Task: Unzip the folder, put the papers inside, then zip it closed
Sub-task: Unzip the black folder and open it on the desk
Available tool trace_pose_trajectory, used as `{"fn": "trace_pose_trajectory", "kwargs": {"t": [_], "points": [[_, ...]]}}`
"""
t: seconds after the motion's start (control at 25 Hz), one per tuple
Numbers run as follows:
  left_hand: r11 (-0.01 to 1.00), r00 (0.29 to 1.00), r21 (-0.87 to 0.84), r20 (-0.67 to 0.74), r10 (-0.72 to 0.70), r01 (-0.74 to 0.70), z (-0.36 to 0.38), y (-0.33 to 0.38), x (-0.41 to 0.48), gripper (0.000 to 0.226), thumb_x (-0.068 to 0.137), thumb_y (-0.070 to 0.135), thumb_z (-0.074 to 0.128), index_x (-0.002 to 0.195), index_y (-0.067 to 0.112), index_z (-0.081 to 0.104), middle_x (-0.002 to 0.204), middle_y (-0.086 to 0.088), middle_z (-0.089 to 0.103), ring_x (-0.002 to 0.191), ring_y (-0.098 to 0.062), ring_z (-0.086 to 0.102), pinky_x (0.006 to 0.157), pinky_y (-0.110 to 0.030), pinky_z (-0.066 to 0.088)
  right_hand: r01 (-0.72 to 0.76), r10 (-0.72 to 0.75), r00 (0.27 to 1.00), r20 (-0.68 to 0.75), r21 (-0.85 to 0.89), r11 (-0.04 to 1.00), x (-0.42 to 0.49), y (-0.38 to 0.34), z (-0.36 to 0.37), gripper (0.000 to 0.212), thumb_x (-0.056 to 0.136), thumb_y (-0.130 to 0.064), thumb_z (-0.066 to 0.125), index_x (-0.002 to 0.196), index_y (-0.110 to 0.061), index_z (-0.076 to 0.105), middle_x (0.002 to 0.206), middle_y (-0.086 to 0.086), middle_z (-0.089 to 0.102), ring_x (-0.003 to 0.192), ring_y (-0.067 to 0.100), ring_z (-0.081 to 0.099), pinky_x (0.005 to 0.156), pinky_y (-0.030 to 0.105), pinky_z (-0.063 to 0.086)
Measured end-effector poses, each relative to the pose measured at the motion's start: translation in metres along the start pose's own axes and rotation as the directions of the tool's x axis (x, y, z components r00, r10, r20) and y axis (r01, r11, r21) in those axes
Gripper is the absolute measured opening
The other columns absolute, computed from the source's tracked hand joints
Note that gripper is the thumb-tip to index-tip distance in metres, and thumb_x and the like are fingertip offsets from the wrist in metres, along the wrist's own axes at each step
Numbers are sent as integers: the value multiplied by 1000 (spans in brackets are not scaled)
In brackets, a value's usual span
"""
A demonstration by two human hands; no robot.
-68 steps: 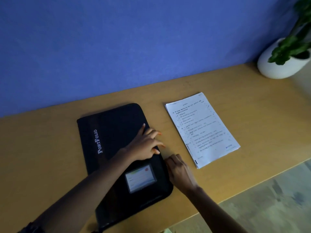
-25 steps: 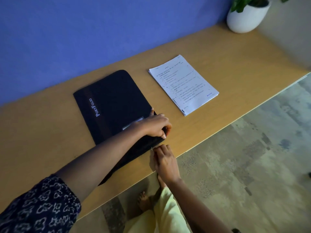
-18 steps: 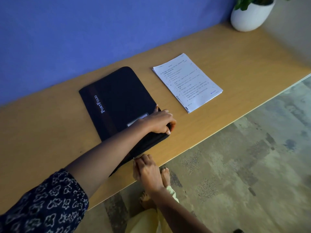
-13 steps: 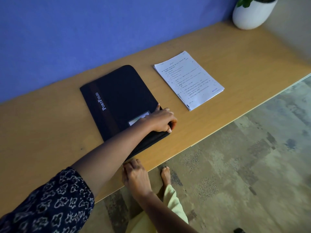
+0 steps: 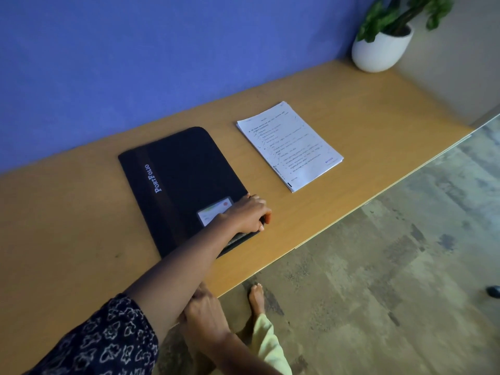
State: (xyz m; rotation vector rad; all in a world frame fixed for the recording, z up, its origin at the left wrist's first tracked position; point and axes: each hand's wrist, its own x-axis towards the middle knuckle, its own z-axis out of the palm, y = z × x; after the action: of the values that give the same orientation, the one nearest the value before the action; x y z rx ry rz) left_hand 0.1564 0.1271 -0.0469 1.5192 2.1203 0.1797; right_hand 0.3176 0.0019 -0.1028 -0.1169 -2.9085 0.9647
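Observation:
A black zip folder (image 5: 184, 169) marked "PortFolio" lies flat on the wooden table (image 5: 67, 226). My left hand (image 5: 246, 215) grips its near right corner, fingers curled over the edge. Along the folder's near edge a grey strip shows where the side gapes. A stack of printed papers (image 5: 289, 144) lies on the table to the right of the folder, apart from it. My right hand (image 5: 205, 315) is at the table's front edge, below my left forearm, which hides its fingers. It is clear of the folder.
A white pot with a green plant (image 5: 378, 50) stands at the table's far right corner against the blue wall. My bare foot (image 5: 255, 296) is on the floor just beyond the front edge.
My right hand has travelled left along the folder's near edge, then back toward me to the table's front edge. My left hand has stayed on the folder's corner.

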Motion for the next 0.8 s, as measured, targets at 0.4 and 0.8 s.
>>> {"fn": "trace_pose_trajectory", "kwargs": {"t": [0.4, 0.8], "points": [[935, 934, -291, -229, -272, 201, 17, -18, -24, 20, 91, 28, 58, 109, 20, 61, 119, 4, 57, 115, -20, 48, 92, -40, 46, -194, 188, 981, -55, -139, 971, 7, 79, -69, 24, 89, -24, 48, 93, -15, 69, 92, 1, 64, 86, 19, 60, 65, 27, 56], [644, 559, -458, -324, -763, 613, 7, -28, -21, 42, 91, 38, 59, 129, 23, 50, 138, -4, 45, 126, -23, 40, 97, -39, 43, -567, 571, 810, -133, 74, 820, 77, 140, -131, 31, 96, -24, 54, 124, -13, 60, 116, 5, 57, 105, 20, 53, 89, 30, 48]]}}
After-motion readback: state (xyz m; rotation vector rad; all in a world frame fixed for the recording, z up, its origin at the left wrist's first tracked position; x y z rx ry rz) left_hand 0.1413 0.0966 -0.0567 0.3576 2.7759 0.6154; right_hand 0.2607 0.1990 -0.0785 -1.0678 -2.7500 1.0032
